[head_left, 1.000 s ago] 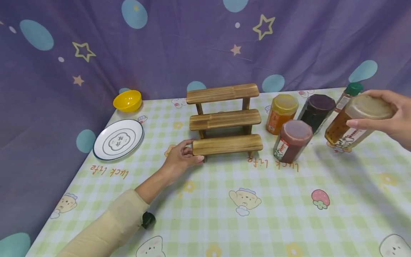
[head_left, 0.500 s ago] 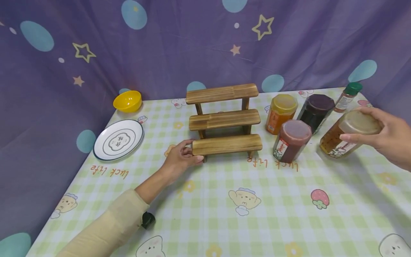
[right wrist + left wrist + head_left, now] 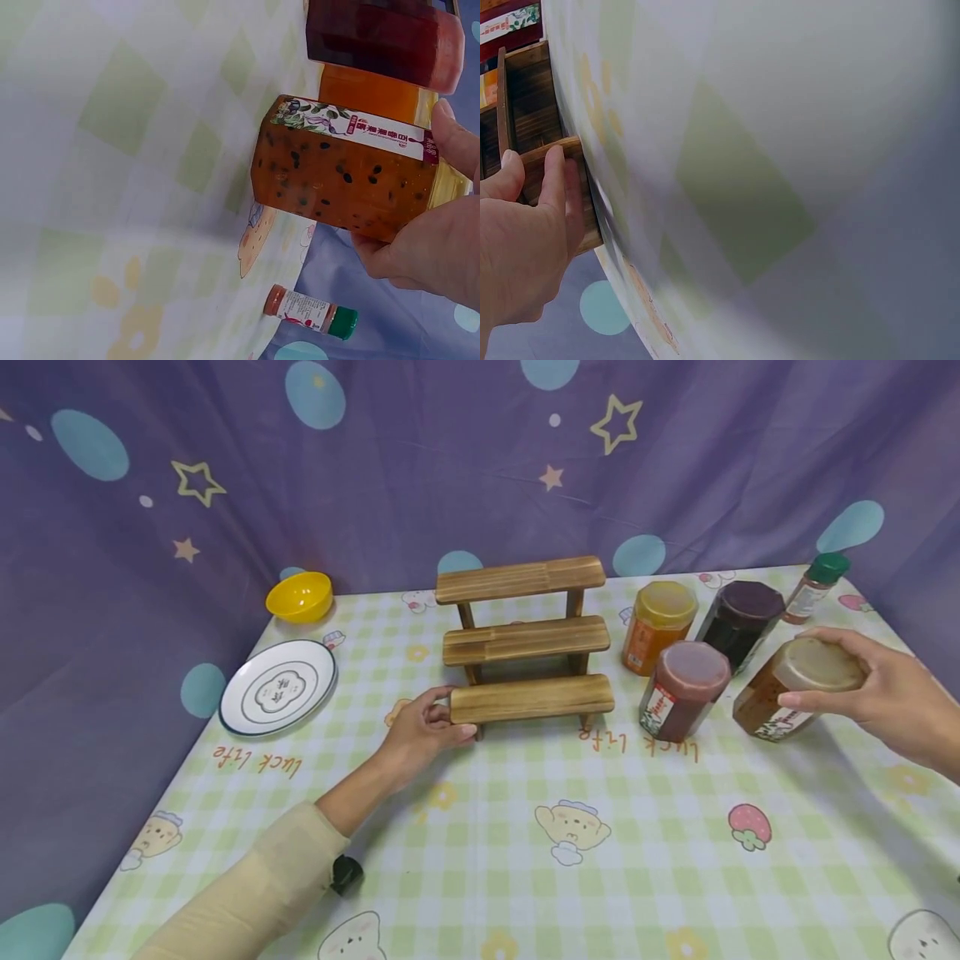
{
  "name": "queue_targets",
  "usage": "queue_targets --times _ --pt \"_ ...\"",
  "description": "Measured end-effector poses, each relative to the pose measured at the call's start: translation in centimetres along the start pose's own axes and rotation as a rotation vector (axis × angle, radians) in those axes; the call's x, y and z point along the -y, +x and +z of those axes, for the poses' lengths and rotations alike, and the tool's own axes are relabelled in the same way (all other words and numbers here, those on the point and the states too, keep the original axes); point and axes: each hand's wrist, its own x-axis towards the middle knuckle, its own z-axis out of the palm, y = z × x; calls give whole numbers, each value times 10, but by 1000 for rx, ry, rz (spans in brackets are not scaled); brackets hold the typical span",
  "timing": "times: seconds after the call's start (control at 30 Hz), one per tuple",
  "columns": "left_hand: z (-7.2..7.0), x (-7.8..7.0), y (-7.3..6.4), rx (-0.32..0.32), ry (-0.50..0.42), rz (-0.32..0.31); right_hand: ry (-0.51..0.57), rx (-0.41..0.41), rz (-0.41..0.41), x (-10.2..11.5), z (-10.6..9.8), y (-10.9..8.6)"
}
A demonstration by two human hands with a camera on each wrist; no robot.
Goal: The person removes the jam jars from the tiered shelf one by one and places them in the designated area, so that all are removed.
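Observation:
My left hand (image 3: 420,731) grips the left end of the lowest step of a three-tier wooden stand (image 3: 532,697). In the left wrist view, its thumb and fingers (image 3: 553,176) hold the stand's edge. On the right, my right hand (image 3: 877,693) holds a jar of amber, black-seeded jam (image 3: 772,702) near its pale lid. That jar is roughly upright, low over the tablecloth; whether its base touches the cloth I cannot tell. Just left of it stands a jar of red jam (image 3: 686,689). Behind are an orange jar (image 3: 660,627) and a dark purple jar (image 3: 738,622).
A green-capped seasoning bottle (image 3: 816,589) stands at the back right corner. To the left lie a white plate (image 3: 243,689) with a dark rim and a yellow bowl (image 3: 300,599). A purple curtain (image 3: 450,468) hangs behind the checked tablecloth (image 3: 637,893).
My right hand has brought the seeded jam jar leftward and down, closer to the red jar, uncovering the green-capped bottle. My left hand and the stand have stayed in place.

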Motion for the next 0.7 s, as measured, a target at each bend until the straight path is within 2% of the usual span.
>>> queue_targets --times 0.23,0.37,0.7 --pt "0 0 1 -2 6 5 -66 3 11 0 0 5" --pt "0 0 1 0 4 4 -85 33 24 1 0 6" --pt "0 0 0 -1 -1 2 -11 117 34 1 -2 7"
